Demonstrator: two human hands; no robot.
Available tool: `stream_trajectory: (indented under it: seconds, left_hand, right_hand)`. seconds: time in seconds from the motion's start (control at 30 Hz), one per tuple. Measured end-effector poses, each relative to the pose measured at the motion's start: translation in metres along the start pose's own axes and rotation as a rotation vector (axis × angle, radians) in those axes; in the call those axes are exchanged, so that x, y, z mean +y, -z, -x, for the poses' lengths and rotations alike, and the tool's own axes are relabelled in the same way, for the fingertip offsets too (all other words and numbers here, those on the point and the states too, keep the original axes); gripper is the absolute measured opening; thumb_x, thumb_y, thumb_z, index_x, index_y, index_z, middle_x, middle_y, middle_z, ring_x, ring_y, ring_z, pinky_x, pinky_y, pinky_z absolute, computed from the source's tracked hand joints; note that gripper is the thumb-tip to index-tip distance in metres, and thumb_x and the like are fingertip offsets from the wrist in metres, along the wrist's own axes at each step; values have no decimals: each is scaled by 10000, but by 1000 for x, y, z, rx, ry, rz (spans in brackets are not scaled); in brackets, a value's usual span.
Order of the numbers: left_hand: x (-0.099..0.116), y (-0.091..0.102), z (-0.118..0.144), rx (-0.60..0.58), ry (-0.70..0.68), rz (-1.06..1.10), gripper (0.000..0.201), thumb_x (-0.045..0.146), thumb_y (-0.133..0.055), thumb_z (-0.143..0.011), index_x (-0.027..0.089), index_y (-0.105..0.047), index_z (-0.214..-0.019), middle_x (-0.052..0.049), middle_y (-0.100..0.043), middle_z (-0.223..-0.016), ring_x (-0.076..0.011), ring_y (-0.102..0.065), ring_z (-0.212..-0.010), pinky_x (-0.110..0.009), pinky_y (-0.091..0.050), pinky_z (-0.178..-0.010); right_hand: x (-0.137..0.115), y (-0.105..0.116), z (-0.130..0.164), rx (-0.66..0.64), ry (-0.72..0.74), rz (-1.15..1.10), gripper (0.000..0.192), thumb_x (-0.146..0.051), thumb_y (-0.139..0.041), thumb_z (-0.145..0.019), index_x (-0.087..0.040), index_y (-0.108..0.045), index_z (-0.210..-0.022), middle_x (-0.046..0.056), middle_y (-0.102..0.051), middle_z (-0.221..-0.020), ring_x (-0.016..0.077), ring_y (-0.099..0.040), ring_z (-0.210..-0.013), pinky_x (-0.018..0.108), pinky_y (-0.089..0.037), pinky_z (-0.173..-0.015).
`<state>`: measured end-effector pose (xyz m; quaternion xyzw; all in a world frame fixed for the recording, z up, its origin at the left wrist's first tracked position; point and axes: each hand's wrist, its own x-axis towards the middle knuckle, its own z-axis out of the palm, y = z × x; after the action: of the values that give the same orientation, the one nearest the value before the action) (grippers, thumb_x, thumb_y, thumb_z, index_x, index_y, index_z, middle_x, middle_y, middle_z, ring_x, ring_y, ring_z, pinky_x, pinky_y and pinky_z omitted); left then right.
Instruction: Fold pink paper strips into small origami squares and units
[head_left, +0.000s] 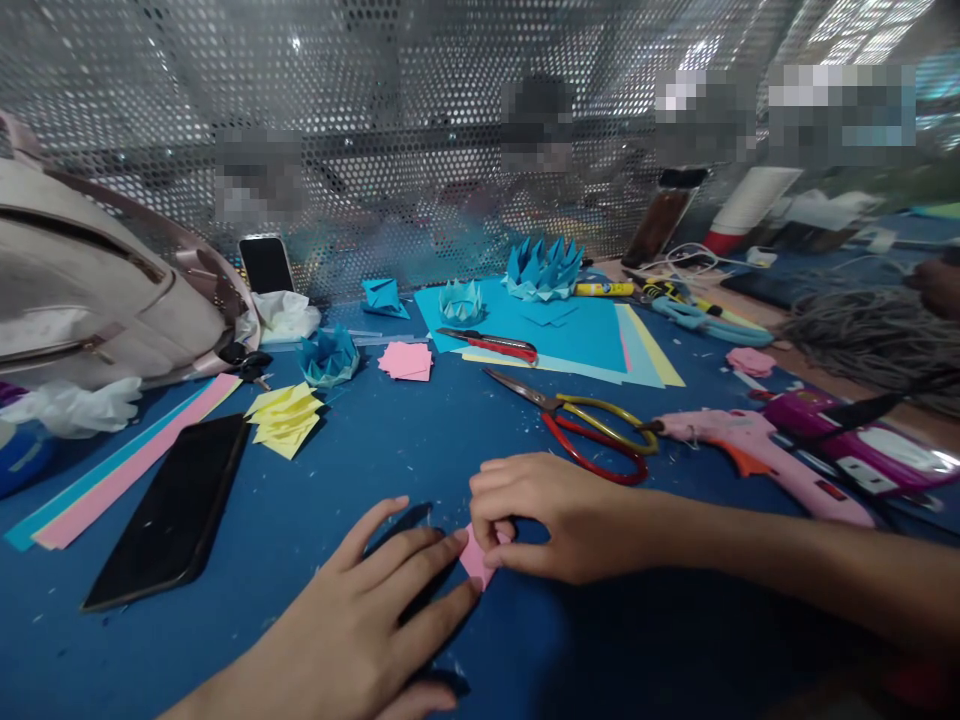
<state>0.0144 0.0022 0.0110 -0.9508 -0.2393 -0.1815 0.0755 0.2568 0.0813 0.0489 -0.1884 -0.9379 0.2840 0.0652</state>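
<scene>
A small folded piece of pink paper (477, 562) lies on the blue table in front of me. My left hand (375, 605) is open, its fingers spread, with two fingertips resting on the paper's left side and lower edge. From the right, my right hand (551, 520) bends its fingers down onto the same paper, the thumb and fingertips closed at its right part. Those fingers partly cover the paper. Just beyond my right hand lie scissors (592, 450) with one red and one yellow handle.
Pink squares (406, 361), yellow squares (286, 418) and a black phone (169, 515) lie left. Behind are blue folded paper pieces (544, 268), a red cutter (495, 346) and coloured sheets (570, 335). A pink glue gun (765, 455) is right; a bag (97, 270) stands far left.
</scene>
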Motion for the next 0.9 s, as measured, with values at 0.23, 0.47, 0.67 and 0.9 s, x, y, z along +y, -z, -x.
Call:
stream_trajectory:
  seconds: [0.23,0.47,0.67,0.9]
  left_hand:
    - [0,3,-1,-15,41,90,468,486,-401,-993,201,-556,-1330,-67,-636,-1244,-228,-519,-1204,-460,-69,-1195]
    - [0,6,-2,-18,84,197,445,460,-392,-1002,199,-552,-1326,-53,-647,-1222,-207,-533,-1178,-443,-122,-1190]
    - [1,5,0,0,41,104,436,438,-405,-1002,182,-557,-1320,-67,-655,-1207,-215,-542,-1164,-468,-115,-1190]
    - [1,2,0,-4,18,43,472,467,-418,-992,184,-539,-1351,-62,-658,-1214,-224,-547,-1161,-475,-62,-1198]
  right_hand:
    - [-4,-5,2,35,-27,23,73,-138,-587,-821,-165,-574,-754,-16,-560,-740,120,-499,-728,250,-348,-695]
    - [-6,-8,2,35,-90,42,87,-152,-590,-814,-166,-541,-743,-2,-566,-773,133,-498,-747,258,-345,-692]
    - [-8,-7,2,18,-107,52,94,-153,-588,-817,-167,-535,-741,10,-575,-788,145,-499,-746,268,-349,-696]
    - [-8,-8,2,18,-104,72,86,-160,-575,-840,-165,-555,-757,20,-586,-808,151,-499,-758,275,-349,-699]
